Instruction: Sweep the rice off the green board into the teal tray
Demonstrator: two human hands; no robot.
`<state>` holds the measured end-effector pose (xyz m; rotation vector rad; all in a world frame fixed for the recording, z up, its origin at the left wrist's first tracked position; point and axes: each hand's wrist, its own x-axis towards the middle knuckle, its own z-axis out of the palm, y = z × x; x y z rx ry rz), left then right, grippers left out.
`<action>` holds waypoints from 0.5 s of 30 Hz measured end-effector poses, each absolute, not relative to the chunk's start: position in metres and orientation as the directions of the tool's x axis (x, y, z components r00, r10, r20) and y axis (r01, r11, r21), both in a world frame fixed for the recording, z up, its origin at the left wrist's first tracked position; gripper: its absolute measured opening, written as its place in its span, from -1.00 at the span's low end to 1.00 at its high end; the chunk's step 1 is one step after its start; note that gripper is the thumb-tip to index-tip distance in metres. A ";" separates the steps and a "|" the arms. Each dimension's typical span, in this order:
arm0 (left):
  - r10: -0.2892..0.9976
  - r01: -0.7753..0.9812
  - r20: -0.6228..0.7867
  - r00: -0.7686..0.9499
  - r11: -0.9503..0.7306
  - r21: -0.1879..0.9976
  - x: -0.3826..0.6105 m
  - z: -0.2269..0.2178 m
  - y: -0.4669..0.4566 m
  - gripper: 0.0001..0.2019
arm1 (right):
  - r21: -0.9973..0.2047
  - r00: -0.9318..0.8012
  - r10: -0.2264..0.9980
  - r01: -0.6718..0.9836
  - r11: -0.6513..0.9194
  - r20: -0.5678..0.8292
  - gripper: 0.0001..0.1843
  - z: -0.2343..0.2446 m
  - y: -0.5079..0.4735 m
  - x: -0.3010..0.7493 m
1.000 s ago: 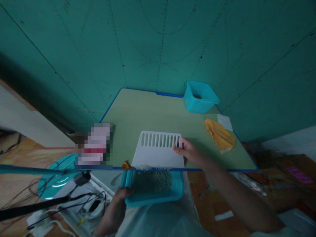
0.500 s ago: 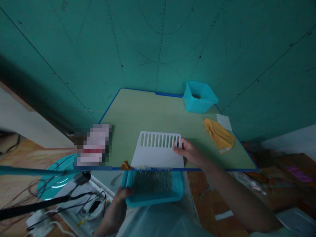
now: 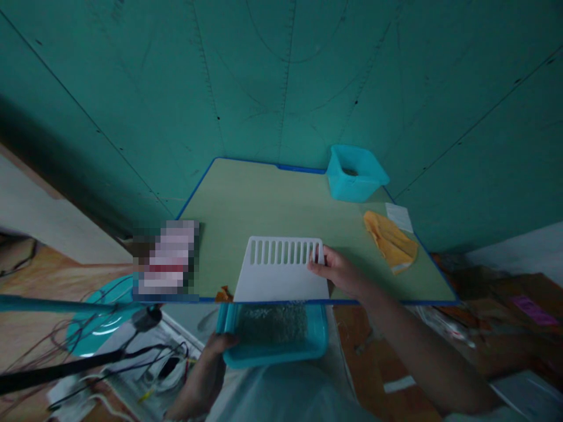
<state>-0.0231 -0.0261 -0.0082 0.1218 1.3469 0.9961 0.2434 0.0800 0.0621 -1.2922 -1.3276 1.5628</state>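
Note:
My right hand [image 3: 336, 271] pinches the right side of a flat white plastic plate [image 3: 281, 282], with a row of slots along its far end. That plate lies on the table [image 3: 272, 199], its near edge at the blue-trimmed front rim. Below the rim is a turquoise plastic bin [image 3: 277, 356], gripped at its left wall by my left hand [image 3: 215, 354], whose fingers are partly hidden. Pale granules [image 3: 268, 325] are scattered over the dark bottom of the bin. Beside the plate's left corner, a small orange-brown scrap [image 3: 224, 295] rests on the table edge.
Another turquoise bin [image 3: 354, 184] stands at the table's back right. Nearer lie a yellow cloth [image 3: 389, 243] and white paper [image 3: 399, 217]. A blurred-out pinkish item [image 3: 169, 255] is at the left edge. Cables [image 3: 171, 363] and a black pole [image 3: 65, 366] fill the lower left.
The white plate has shifted slightly toward me. Pale granules that lay along the table's front edge are gone from it, and some show at the far side of the bin.

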 end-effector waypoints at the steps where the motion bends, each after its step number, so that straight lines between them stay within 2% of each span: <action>1: 0.661 -0.521 -0.745 -0.093 0.605 0.602 -0.023 -0.008 -0.026 -0.78 | -0.969 -0.256 0.935 0.085 -0.231 -0.246 -0.70 0.062 0.080 0.243; 10: 0.695 -0.479 -0.717 -0.047 0.614 0.627 -0.022 -0.007 -0.024 -0.84 | -0.969 -0.282 0.927 0.051 -0.241 -0.246 -0.71 0.063 0.079 0.245; 15: 0.717 -0.450 -0.696 -0.039 0.609 0.653 -0.024 -0.007 -0.023 -0.87 | -0.964 -0.170 0.953 -0.045 -0.264 -0.253 -0.68 0.061 0.082 0.246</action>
